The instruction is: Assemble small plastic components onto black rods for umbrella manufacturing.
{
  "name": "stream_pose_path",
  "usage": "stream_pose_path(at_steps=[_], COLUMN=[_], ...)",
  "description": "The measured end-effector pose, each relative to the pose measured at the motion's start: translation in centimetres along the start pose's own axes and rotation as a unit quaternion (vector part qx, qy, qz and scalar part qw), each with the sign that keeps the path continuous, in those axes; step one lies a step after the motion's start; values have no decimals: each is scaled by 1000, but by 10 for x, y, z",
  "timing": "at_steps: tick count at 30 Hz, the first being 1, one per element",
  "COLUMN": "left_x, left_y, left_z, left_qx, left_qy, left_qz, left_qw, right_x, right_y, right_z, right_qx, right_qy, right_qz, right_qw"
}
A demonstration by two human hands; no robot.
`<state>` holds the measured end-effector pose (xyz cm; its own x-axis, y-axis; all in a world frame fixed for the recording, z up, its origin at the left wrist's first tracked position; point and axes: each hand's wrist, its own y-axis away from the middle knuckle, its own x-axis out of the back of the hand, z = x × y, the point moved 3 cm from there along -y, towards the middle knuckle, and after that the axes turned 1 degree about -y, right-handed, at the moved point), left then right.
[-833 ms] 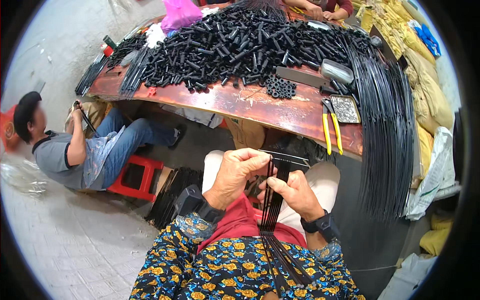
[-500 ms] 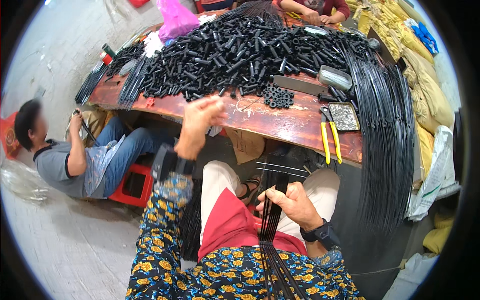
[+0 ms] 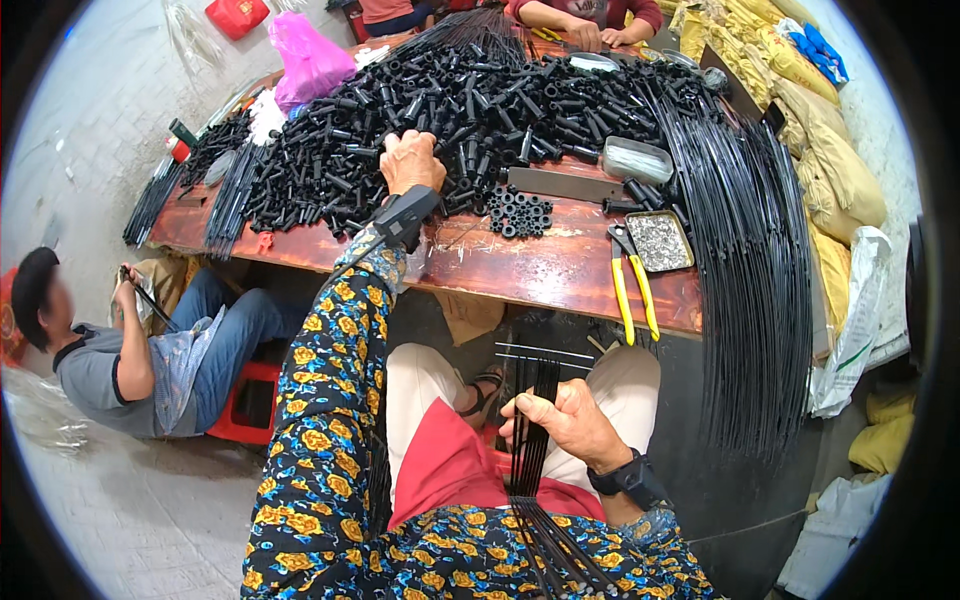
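My left hand (image 3: 410,164) is in the big pile of short black tubes (image 3: 330,165) on the table. Its fingers curl down among the tubes and their tips are hidden. Above my lap, my right hand (image 3: 568,424) closes round a bundle of thin black rods (image 3: 530,465), thumb on top. The rods fan out at the lower end across my flowered top. Two thin silvery wires stick out sideways by the bundle's upper end.
On the wooden table (image 3: 470,265) lie yellow-handled pliers (image 3: 632,285), a tin of small metal bits (image 3: 660,240), a clear box (image 3: 637,160), a cluster of black rings (image 3: 518,212) and long black rods (image 3: 750,280). One person sits left, another works across the table.
My left hand has moved forward from above the table's near edge into the pile of tubes. My right hand still holds the rods. The view has shifted slightly.
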<state>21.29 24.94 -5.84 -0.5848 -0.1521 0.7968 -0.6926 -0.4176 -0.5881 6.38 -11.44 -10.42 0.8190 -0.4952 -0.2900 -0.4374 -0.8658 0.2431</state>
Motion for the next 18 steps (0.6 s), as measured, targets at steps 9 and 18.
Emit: stream_pose_path(at_steps=[9, 18], left_x=[100, 63], left_y=[36, 118], left_z=[-23, -44], left_qx=[91, -2], left_qy=[282, 210], left_qz=[-180, -165], left_qw=[938, 964], right_x=[-1, -17], right_y=[-2, 0], right_z=[0, -8], right_qx=[16, 29], right_qy=[33, 54], right_qz=[0, 15], right_qw=[999, 998])
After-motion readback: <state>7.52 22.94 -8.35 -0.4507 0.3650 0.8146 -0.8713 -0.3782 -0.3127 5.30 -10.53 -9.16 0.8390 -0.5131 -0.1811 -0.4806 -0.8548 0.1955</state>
